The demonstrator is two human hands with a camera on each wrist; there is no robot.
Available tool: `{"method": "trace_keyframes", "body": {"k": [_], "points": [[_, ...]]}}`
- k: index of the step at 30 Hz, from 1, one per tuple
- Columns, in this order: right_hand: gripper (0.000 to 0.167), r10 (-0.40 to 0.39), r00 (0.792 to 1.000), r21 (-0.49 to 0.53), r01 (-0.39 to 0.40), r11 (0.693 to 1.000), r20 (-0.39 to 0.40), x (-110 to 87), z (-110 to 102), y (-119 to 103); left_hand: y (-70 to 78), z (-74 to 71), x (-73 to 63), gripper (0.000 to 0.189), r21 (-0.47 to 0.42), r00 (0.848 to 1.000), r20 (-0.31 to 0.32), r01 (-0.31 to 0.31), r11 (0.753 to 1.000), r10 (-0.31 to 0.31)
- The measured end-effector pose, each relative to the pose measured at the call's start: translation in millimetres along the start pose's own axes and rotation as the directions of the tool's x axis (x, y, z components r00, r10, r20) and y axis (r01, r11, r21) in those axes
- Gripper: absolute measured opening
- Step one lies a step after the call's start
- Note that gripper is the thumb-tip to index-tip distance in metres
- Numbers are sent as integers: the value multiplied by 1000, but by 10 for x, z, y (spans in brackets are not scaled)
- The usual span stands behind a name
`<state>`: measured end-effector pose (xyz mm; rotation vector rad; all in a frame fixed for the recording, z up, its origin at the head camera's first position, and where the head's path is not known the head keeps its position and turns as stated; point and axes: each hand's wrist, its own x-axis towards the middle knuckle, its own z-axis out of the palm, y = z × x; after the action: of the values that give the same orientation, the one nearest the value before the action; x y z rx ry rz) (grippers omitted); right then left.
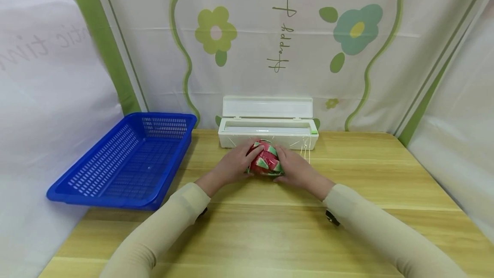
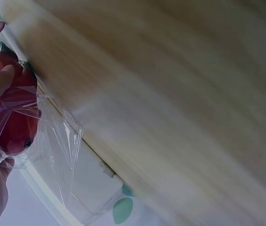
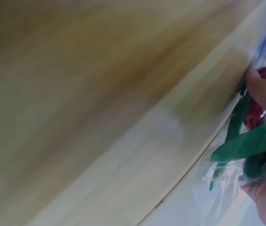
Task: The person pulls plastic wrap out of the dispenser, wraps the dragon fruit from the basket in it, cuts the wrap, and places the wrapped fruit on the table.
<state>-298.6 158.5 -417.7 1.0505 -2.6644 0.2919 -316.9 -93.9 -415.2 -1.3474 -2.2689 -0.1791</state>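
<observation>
A red-and-green bundle (image 1: pixel 266 162), covered in clear film, sits between both hands over the wooden table. My left hand (image 1: pixel 234 163) grips its left side, with the thumb on top. From the right, my right hand (image 1: pixel 296 170) holds the other side with curled fingers. The left wrist view shows a smooth, rounded red part under wrinkled clear film (image 2: pixel 62 136). Green leaf-like strips (image 3: pixel 239 147) stick out near the right hand in the right wrist view. The bundle's underside is hidden. Just behind it stands a white cling film dispenser (image 1: pixel 266 134), its lid raised.
At the left of the table (image 1: pixel 266 235) stands a blue plastic basket (image 1: pixel 170 183) with slotted walls. A small green slider (image 1: pixel 314 132) sits at the dispenser's right end. Printed white curtains (image 1: pixel 254 76) hang behind the table and at both sides.
</observation>
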Motion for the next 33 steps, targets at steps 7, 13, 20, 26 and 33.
{"method": "trace_keyframes", "body": {"k": [7, 13, 20, 26, 33], "points": [[100, 46, 998, -38, -44, 998, 48, 17, 0, -13, 7, -14, 7, 93, 15, 1000, 3, -6, 1000, 6], [98, 49, 998, -38, -47, 998, 49, -6, 1, 0, 44, -74, 19, 98, 25, 1000, 30, -7, 1000, 6], [93, 16, 1000, 1, -16, 1000, 14, -26, -49, 17, 50, -110, 19, 102, 47, 1000, 16, -21, 999, 20], [87, -22, 1000, 16, 22, 1000, -3, -44, -104, 15, 48, -157, 9, 101, 51, 1000, 23, -19, 999, 18], [83, -18, 1000, 46, 18, 999, 4, -53, -124, 16, 42, -176, 15, 101, 24, 999, 12, -31, 999, 31]]}}
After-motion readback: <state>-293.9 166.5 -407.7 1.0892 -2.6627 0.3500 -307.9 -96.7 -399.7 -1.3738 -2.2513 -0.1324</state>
